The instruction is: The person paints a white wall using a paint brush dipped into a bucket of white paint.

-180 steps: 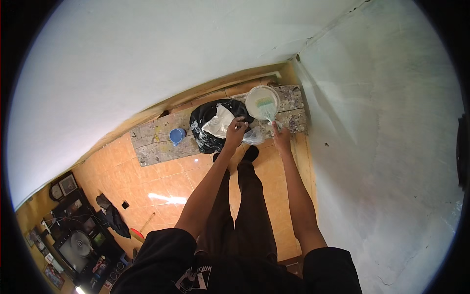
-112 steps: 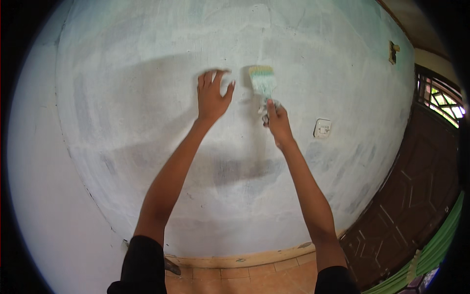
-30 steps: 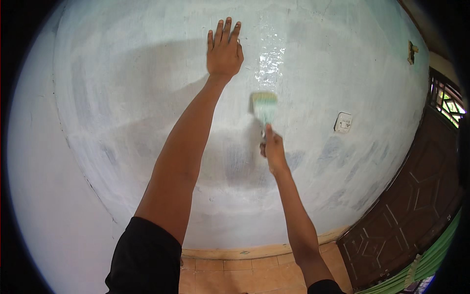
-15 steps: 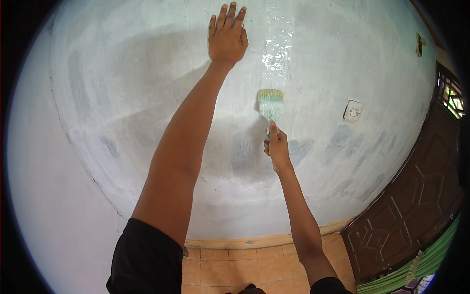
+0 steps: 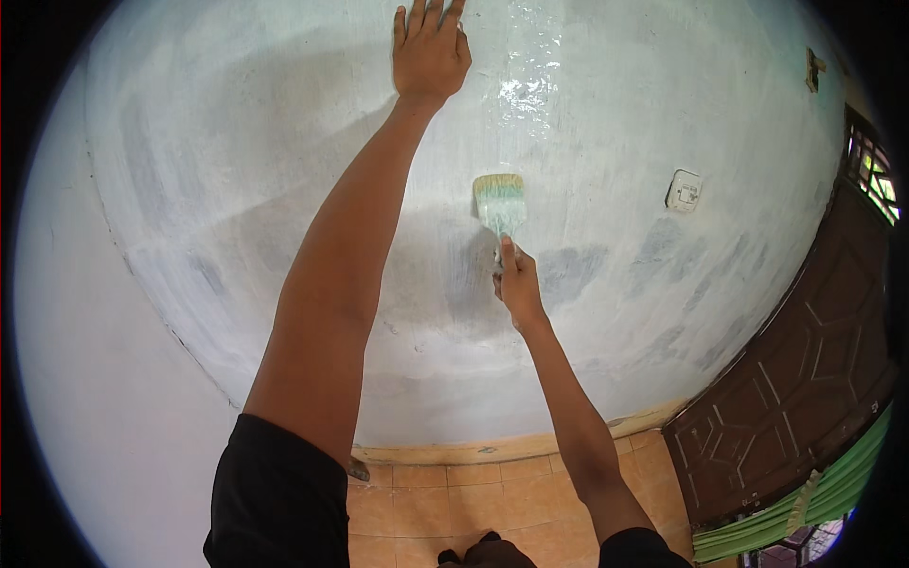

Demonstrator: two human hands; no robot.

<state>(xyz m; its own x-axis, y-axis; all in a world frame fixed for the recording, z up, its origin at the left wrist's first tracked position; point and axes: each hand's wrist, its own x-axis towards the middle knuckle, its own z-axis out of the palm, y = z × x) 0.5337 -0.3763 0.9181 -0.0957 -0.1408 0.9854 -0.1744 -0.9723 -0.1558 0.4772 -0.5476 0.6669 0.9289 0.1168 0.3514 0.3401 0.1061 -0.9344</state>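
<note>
Brush (image 5: 499, 202) lies at the wall (image 5: 606, 114), just above the right hand (image 5: 520, 289), which grips its handle; its long axis runs up the wall, bristles uppermost, below the wet streak (image 5: 527, 90) and slightly to its left; whether the bristles touch cannot be told. The left hand (image 5: 432, 55), open with fingers spread, seemingly against the wall, is farther off, up and left.

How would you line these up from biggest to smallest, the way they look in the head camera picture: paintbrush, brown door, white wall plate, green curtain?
1. Brown door
2. Green curtain
3. Paintbrush
4. White wall plate
</note>
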